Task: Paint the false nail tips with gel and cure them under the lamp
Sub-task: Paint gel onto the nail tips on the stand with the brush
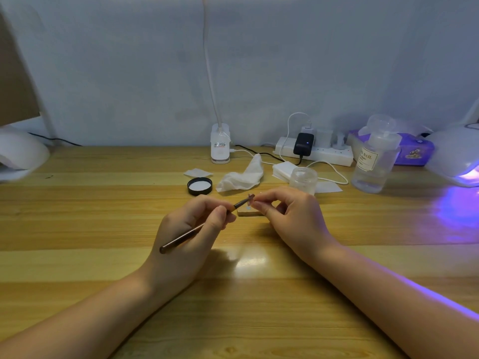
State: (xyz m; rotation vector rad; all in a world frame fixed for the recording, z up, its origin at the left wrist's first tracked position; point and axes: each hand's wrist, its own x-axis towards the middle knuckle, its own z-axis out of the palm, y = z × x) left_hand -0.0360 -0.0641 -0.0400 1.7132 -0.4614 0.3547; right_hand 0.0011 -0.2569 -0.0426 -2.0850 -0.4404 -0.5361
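Now: left hand (193, 224) grips brush (199, 228) | right hand (290, 213) pinches nail tip (251, 200) | jar (303, 178), tissue (241, 176) behind

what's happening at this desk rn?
A person is painting a false nail tip. The left hand grips a thin brush, its tip at the nail tip pinched by the right hand. A small block lies beneath on the table. At far right, a curing lamp glows purple.
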